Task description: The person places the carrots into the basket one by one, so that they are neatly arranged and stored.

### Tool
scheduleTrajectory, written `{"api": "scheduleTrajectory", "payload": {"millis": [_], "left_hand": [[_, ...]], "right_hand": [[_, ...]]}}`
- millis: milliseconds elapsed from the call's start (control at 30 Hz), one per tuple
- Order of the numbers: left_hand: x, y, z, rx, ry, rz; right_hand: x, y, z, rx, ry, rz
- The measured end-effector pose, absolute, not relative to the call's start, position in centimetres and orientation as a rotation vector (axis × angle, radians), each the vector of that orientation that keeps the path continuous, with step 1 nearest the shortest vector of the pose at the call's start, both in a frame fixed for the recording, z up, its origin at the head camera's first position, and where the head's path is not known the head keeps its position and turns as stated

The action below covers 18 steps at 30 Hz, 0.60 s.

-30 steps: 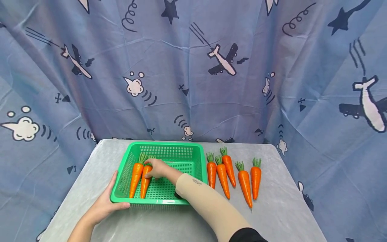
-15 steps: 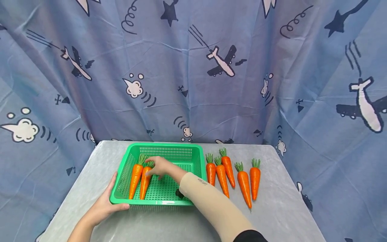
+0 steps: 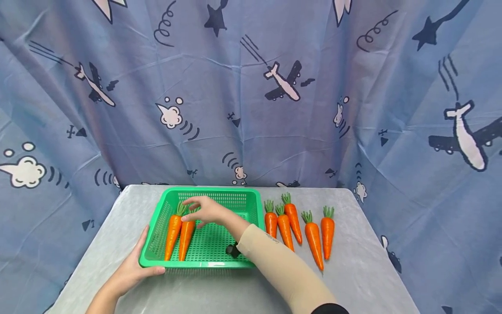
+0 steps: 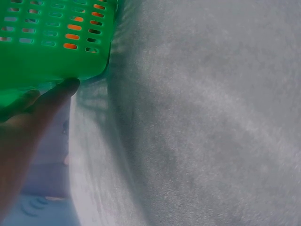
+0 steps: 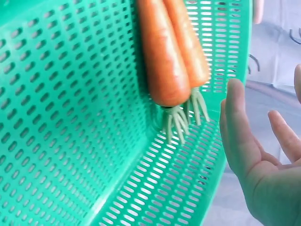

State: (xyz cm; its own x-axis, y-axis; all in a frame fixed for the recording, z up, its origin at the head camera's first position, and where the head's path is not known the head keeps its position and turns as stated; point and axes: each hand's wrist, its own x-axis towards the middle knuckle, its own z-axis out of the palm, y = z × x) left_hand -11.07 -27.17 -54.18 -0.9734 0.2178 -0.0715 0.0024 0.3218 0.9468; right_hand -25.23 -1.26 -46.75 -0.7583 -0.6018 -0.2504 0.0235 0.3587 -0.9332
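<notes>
2 carrots lie side by side in L part of green basket, leafy tops twd far wall. R hand hovers over their top ends, fingers apart, gripping nothing; R wrist view shows a gap btwn hand & carrots. L hand braces basket's near L corner from outside, fingers straight along L wall, thumb along front. L wrist view: orange shows thru slots. 5 more carrots on grey table, R of basket, tops away from person; 3 nr basket, 2 farther R. Beige sleeve on R forearm. Blue curtain behind, w/ planes, stars etc.
</notes>
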Motion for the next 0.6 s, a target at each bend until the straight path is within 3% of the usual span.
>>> {"api": "scheduleTrajectory", "payload": {"millis": [600], "left_hand": [[-11.0,-27.1,-54.1,0.189,2.379,1.743]], "right_hand": [[-24.1,2.2,-42.4,-0.604,2.031,-1.545]]}}
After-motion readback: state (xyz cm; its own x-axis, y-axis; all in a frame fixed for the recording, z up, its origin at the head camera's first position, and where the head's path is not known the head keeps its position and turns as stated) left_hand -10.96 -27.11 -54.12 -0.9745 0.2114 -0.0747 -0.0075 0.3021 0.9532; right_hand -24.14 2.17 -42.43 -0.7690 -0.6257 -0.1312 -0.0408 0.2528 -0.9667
